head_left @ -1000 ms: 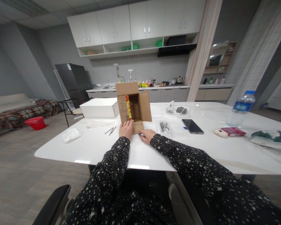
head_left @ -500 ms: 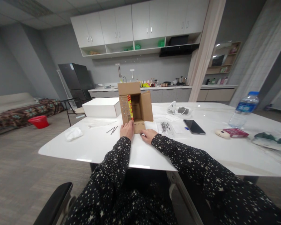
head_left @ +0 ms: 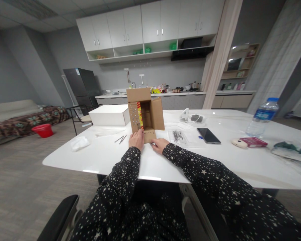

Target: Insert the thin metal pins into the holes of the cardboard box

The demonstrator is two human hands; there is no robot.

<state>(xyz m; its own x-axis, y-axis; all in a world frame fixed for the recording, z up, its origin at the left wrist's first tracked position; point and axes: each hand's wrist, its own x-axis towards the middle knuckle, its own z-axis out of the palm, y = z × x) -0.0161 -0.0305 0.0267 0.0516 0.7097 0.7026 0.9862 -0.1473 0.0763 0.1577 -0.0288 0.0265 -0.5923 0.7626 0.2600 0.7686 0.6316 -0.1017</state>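
Note:
An open cardboard box [head_left: 145, 115] stands on the white table with its flaps spread and its opening facing me. Small metallic pieces dot its left flap, beside a red and yellow strip. The low front flap [head_left: 148, 136] bears a row of small dark marks. My left hand [head_left: 136, 139] is closed at the lower left of the box, fingers on the cardboard. My right hand [head_left: 160, 146] has its fingers drawn together at the front flap's right corner; whatever its fingertips hold is too small to make out. Several thin metal rods, like nails or screws [head_left: 120, 139], lie left of my left hand.
Right of the box are a clear plastic case of small dark parts [head_left: 179, 137], a phone [head_left: 208, 135], a maroon box [head_left: 254, 142] and a water bottle [head_left: 263, 117]. A white box [head_left: 109, 115] stands behind left, a crumpled tissue [head_left: 79, 144] nearer left.
The view has shifted very slightly. Both hands stay at the same places on the cardboard box, and nothing on the table has visibly moved.

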